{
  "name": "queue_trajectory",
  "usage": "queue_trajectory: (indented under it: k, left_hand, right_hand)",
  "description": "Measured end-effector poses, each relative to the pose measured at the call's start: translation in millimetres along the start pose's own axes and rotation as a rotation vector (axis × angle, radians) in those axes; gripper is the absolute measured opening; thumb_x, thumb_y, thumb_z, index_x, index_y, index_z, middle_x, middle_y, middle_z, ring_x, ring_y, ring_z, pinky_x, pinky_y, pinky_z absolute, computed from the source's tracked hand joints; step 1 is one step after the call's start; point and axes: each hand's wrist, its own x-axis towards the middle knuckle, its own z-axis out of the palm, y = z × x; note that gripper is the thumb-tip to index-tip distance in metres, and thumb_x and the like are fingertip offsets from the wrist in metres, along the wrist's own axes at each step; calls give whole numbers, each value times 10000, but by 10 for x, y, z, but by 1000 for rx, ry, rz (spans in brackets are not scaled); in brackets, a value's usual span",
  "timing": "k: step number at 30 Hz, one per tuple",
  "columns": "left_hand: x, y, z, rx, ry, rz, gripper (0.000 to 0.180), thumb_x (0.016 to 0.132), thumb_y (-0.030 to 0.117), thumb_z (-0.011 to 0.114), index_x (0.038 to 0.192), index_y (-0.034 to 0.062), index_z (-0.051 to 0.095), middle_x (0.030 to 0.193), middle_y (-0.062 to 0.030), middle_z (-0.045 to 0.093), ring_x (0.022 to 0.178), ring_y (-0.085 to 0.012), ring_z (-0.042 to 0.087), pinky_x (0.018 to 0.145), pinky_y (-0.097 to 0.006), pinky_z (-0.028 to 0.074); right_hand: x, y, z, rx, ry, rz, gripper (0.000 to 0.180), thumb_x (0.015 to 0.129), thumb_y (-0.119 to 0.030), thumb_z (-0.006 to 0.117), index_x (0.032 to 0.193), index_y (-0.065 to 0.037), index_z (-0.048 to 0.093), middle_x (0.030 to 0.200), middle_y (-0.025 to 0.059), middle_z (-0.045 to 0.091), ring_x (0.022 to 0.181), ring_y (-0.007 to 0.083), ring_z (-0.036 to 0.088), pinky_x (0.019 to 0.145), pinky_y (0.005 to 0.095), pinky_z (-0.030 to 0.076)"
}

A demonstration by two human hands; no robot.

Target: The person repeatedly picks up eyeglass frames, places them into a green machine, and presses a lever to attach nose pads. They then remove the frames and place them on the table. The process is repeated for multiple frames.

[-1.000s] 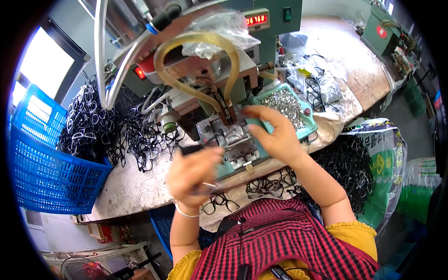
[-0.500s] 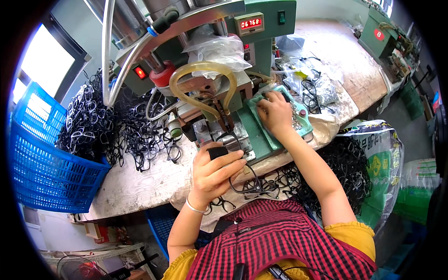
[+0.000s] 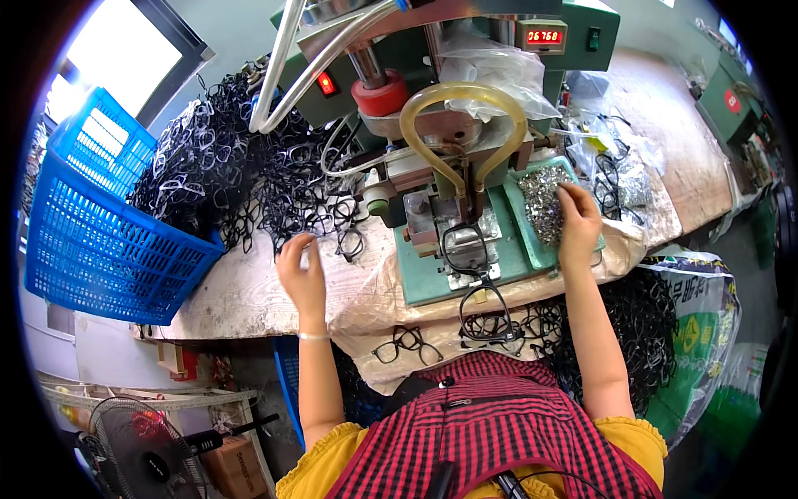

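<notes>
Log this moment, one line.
left hand: beside loose frames; right hand: at metal parts in green tray; eyeglass frame: at machine, untouched

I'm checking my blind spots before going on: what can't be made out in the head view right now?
Head view: whether the right grip holds any of the tiny silver metal parts; its own fingers hide this, and the parts are too small.
Head view: how the black plastic eyeglass frame sits at its upper end; the narrow dark metal tool tip blocks it.
Head view: the top of the green metal press; the upper edge cuts it off.
</notes>
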Motion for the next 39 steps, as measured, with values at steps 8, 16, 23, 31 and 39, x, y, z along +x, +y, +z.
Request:
queue_trajectory:
  k: [8,16,23,31,39]
  left_hand:
    - [664,-165,1185,87,-48,126,217,828,46,639,1040,57,681,1075,-136,665,967,-361,601,842,-432,479]
    - [287,-311,1486,267,-237,-111,223,834,204,690,886,-10,656,997,-194,694,933,-398,653,775,-497,519]
    - [109,-526,1138,-176,-179,-303,576,787,125,797,1289,-17,554,802,-101,667,699,-243,625,683,-378,502]
    - [-181,425,612,-979,86,-540,102,947,95,697,994,60,614,728,32,559,595,-40,467,531,-195,330]
    - [66,1489,-193,-1104,189,334,146,989,125,567,1081,18,605,1021,-203,664,837,-255,637,768,-352,572]
  right_hand:
    - [-66,-132,258,-179,-139,-49,150,890,-67,726,1028,-16,755,939,33,740,828,88,643,785,235,501]
    - [-192,-217,-305,-461,-81,-197,147,840,-25,719,981,-19,759,945,86,746,901,191,687,851,294,508]
    - [-299,-942,388,-226,-424,-448,135,785,11,710,915,-12,740,918,109,721,869,249,685,803,340,524]
    - [-524,-762,705,117,-405,-119,371,836,16,707,1187,20,586,1000,72,680,961,136,660,877,281,505]
    - [-666,-1162,755,276,-473,144,469,861,10,664,1302,29,504,1183,125,670,1025,153,666,961,282,470]
